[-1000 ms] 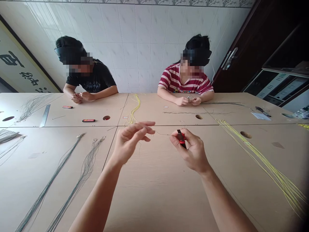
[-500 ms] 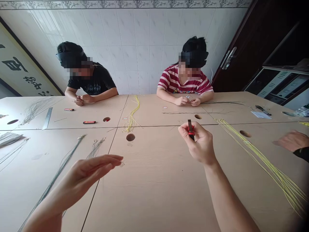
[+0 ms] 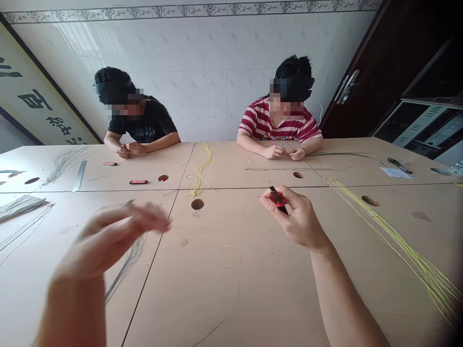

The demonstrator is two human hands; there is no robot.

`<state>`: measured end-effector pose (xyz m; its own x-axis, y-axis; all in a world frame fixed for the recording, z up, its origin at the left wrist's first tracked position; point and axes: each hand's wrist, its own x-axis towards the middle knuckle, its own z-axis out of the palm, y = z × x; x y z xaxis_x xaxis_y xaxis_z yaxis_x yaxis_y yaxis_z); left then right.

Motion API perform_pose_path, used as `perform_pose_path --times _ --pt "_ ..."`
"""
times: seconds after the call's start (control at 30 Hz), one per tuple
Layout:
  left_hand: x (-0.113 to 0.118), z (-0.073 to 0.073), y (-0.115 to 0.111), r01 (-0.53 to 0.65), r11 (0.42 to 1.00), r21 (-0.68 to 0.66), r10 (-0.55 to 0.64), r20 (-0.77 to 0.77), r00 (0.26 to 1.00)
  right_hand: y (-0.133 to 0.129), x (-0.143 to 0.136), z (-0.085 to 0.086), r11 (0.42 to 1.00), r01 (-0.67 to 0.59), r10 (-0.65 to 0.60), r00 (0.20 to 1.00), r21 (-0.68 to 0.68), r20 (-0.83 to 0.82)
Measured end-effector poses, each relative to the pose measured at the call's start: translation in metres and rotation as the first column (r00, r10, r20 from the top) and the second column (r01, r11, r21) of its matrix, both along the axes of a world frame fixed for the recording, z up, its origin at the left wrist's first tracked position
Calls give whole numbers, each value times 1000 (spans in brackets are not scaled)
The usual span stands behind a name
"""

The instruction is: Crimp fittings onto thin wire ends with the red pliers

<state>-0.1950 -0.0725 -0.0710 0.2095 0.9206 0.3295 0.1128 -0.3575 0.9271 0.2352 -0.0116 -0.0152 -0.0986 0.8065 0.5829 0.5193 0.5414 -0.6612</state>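
The left hand (image 3: 119, 236) is blurred, so whether anything is held in it cannot be told, and the grey wire bundle (image 3: 132, 260) is partly covered by it. The handle of the red-and-black tool (image 3: 278, 200) is mostly hidden by the right hand (image 3: 298, 219). The yellow strands (image 3: 401, 244) are cut off by the right edge, while the work in the hands of the person in stripes (image 3: 278, 123) is too small to be made out.

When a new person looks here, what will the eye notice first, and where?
Probably the right hand holding a red-and-black tool, right of centre, and the blurred left hand at left. Next come bright yellow cords on the right of the table, and the striped shirt across it.
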Motion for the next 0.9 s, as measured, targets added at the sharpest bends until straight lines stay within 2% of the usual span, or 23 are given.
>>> perform_pose_path --times 0.03,0.07,0.1,0.13,0.17,0.2,0.27,0.37,0.6,0.7,0.9 --pt "48 40 33 84 994 -77 -88 -48 995 -1 -1 1 999 -36 36 999 -17 8" --pt "92 72 60 119 984 -129 -130 -77 989 -3 -2 2 997 -69 69 998 -35 13" --pt "129 95 79 141 979 -148 -158 -111 981 -4 -3 3 994 -95 96 995 -52 18" --pt "158 108 92 159 969 -189 -189 -156 970 -6 -4 5 991 -114 116 993 -67 23" --pt "178 113 98 168 956 -239 -214 -181 960 -7 -6 6 988 -130 132 991 -79 28" --pt "192 112 101 185 944 -274 -236 -169 957 -8 -7 7 986 -144 147 989 -87 33" --pt "203 101 99 250 908 -335 -310 -137 941 -10 -8 10 981 -170 174 984 -92 41" --pt "204 87 97 346 852 -393 -410 -89 908 -10 -11 11 977 -197 202 978 -86 56" --pt "209 78 101 474 746 -468 -477 122 871 -9 -13 8 973 -211 219 971 -90 95" --pt "209 73 100 487 733 -474 -477 152 866 -9 -14 6 973 -212 220 970 -86 100" --pt "210 67 101 458 747 -482 -448 145 882 -7 -13 4 972 -216 227 966 -91 127"
